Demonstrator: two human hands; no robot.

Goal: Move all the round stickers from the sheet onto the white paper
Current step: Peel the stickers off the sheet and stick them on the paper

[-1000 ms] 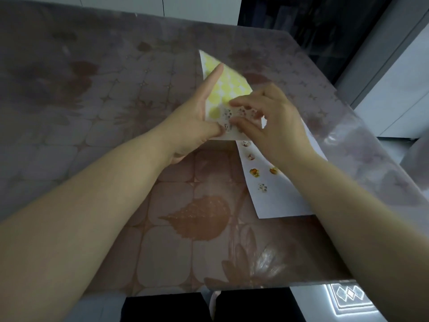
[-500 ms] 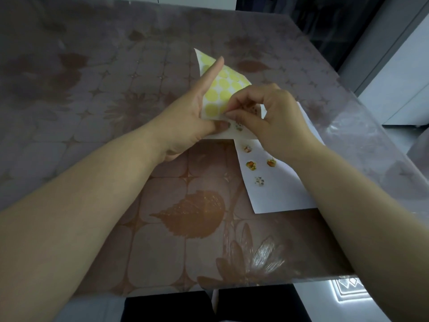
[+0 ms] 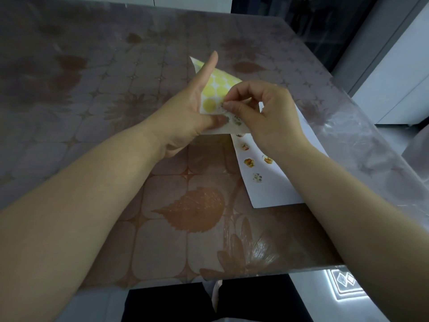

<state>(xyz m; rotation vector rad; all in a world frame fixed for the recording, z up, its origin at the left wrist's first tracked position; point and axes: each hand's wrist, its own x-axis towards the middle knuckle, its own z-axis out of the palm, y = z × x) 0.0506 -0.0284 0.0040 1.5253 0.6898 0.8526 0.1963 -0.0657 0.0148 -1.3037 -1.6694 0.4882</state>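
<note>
The person holds the sticker sheet (image 3: 214, 88) lifted and tilted above the middle of the table (image 3: 92, 117), a little toward its right edge. The left hand (image 3: 183, 115) grasps the sheet from the left: its thumb presses down on the sheet's near left corner and its forefinger lies straight along the sheet's left edge, pointing at the far edge of the table. The upper part of the sheet shows rows of bare yellow circles; a few printed stickers sit along its near edge, just beside the left thumb. The right hand (image 3: 269, 117) is curled over the sheet's right side, with thumb and forefinger pinched together on a round sticker (image 3: 224, 107) at the boundary between the yellow circles and the printed ones. Whether that sticker has come free of the sheet cannot be told. The white paper (image 3: 276, 187) lies flat on the right half of the table, partly under the sheet and the right forearm, its near corner well short of the table's near edge. Five placed stickers (image 3: 249, 162) show on its left part, spaced apart, some in orange tones. A brown leaf motif (image 3: 197, 211) in the tablecloth lies nearer the person, left of the paper.
</note>
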